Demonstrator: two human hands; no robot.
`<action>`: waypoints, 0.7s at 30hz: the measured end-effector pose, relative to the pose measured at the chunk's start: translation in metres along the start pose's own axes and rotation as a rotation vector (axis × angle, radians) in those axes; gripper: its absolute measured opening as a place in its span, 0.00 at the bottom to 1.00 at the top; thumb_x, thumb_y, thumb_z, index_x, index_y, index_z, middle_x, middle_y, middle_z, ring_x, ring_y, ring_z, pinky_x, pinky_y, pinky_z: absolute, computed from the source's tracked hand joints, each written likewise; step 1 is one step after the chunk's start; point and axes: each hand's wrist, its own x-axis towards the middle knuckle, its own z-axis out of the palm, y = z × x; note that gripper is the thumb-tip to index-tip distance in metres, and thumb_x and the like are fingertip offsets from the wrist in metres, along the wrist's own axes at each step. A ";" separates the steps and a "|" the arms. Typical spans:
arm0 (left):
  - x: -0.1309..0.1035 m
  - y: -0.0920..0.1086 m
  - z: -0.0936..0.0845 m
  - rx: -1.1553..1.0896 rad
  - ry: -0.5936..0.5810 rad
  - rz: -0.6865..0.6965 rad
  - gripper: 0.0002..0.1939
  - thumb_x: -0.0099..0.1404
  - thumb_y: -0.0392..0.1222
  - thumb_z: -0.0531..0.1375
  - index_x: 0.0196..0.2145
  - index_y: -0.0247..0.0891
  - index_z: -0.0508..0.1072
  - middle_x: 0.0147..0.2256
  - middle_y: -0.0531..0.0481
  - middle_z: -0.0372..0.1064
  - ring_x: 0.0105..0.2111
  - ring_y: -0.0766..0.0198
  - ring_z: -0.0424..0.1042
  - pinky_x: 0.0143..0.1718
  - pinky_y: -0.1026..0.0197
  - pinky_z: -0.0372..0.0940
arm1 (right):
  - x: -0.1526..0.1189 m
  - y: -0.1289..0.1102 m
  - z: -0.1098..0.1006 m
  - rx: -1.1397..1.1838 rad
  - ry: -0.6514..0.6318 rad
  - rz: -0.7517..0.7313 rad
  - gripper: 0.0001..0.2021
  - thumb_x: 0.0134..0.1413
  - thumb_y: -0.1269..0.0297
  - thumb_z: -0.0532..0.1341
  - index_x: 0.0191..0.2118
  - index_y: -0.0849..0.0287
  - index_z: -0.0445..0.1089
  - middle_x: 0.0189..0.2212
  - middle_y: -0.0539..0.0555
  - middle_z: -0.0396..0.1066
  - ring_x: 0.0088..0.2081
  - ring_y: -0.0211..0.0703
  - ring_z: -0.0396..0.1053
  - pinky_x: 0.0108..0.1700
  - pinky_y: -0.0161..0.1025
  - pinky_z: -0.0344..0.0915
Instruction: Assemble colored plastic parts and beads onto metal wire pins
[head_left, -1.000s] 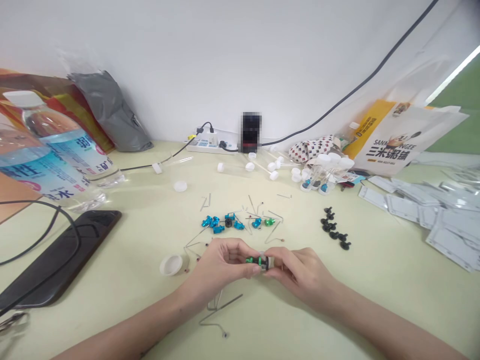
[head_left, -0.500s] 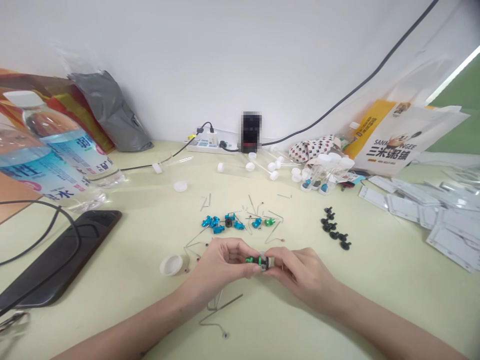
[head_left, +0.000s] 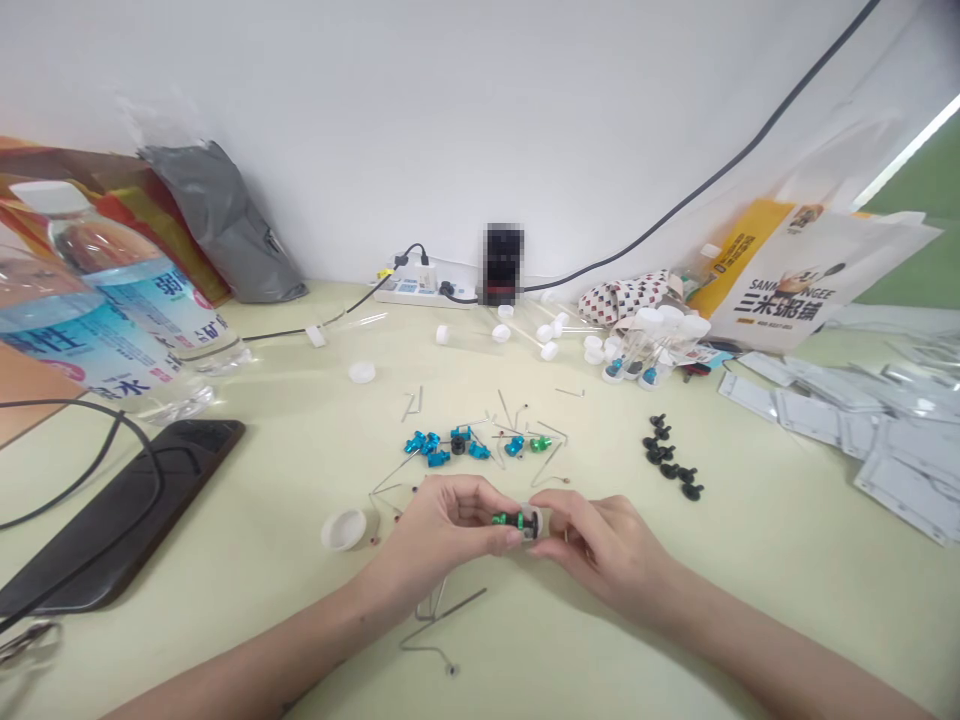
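Note:
My left hand (head_left: 442, 535) is closed around a short clear tube (head_left: 534, 518), held lying on its side above the table. Inside it show a green metal fitting (head_left: 510, 520) and black parts. My right hand (head_left: 600, 545) pinches the tube's right end, thumb below and index finger above. Whether a cap sits on that end I cannot tell. Beyond my hands lie several blue metal fittings (head_left: 438, 459), another green fitting (head_left: 540, 443) and a black ring (head_left: 458, 445). Thin bent metal rods (head_left: 431, 625) are strewn around and under my left wrist. A white cap (head_left: 343, 530) rests left of that hand.
Several black knob-like parts (head_left: 670, 470) lie to the right. Capped clear tubes (head_left: 651, 345) stand or lie at the back, near a power strip (head_left: 416, 285). A phone (head_left: 112, 520) with a cable and water bottles (head_left: 142, 280) occupy the left; white plates (head_left: 840, 410) the right.
My right fingertips have shifted slightly to the right along the tube's end, showing a little more of its rim. My left hand keeps its hold.

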 end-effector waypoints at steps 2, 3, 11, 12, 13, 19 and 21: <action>0.000 0.000 0.000 0.003 0.000 -0.003 0.09 0.51 0.37 0.68 0.30 0.33 0.75 0.30 0.48 0.76 0.29 0.67 0.71 0.34 0.65 0.65 | 0.000 0.000 0.000 -0.004 -0.003 0.003 0.11 0.63 0.60 0.51 0.46 0.60 0.60 0.22 0.47 0.69 0.20 0.32 0.64 0.23 0.30 0.55; 0.000 0.000 0.000 0.003 -0.003 -0.001 0.09 0.51 0.37 0.68 0.31 0.34 0.75 0.30 0.48 0.76 0.30 0.67 0.71 0.34 0.65 0.65 | 0.000 -0.001 0.000 -0.005 -0.012 0.003 0.10 0.63 0.61 0.51 0.45 0.60 0.61 0.23 0.47 0.69 0.20 0.32 0.64 0.23 0.30 0.54; 0.000 -0.002 0.000 0.026 0.004 0.004 0.09 0.50 0.38 0.68 0.31 0.34 0.75 0.31 0.47 0.76 0.30 0.64 0.72 0.34 0.63 0.65 | 0.002 -0.003 -0.002 -0.005 -0.012 0.007 0.10 0.64 0.61 0.51 0.45 0.60 0.61 0.23 0.46 0.69 0.20 0.31 0.64 0.23 0.31 0.54; 0.000 -0.002 0.000 0.023 0.001 0.007 0.09 0.50 0.38 0.68 0.31 0.34 0.75 0.31 0.47 0.76 0.31 0.64 0.72 0.34 0.63 0.65 | 0.002 -0.003 -0.001 -0.010 -0.017 0.003 0.10 0.64 0.61 0.50 0.44 0.60 0.61 0.23 0.46 0.69 0.20 0.31 0.64 0.23 0.31 0.54; 0.000 -0.002 0.001 0.020 -0.001 0.010 0.09 0.51 0.38 0.68 0.31 0.34 0.75 0.31 0.47 0.76 0.30 0.64 0.72 0.35 0.63 0.65 | 0.002 -0.003 -0.001 -0.014 -0.026 0.002 0.09 0.64 0.62 0.50 0.44 0.60 0.62 0.23 0.47 0.69 0.21 0.31 0.64 0.23 0.31 0.53; 0.000 -0.002 0.001 0.026 0.004 0.014 0.09 0.51 0.38 0.68 0.31 0.34 0.75 0.30 0.47 0.76 0.30 0.64 0.72 0.34 0.63 0.65 | 0.000 -0.001 0.001 0.005 -0.041 0.027 0.11 0.63 0.60 0.52 0.46 0.60 0.60 0.24 0.47 0.70 0.21 0.33 0.64 0.24 0.31 0.54; -0.001 -0.002 0.000 0.019 -0.006 0.012 0.09 0.51 0.38 0.68 0.31 0.34 0.75 0.31 0.47 0.76 0.30 0.65 0.72 0.34 0.63 0.65 | -0.001 -0.001 0.001 -0.003 -0.052 0.031 0.10 0.63 0.61 0.51 0.45 0.59 0.61 0.24 0.47 0.70 0.21 0.33 0.64 0.25 0.31 0.54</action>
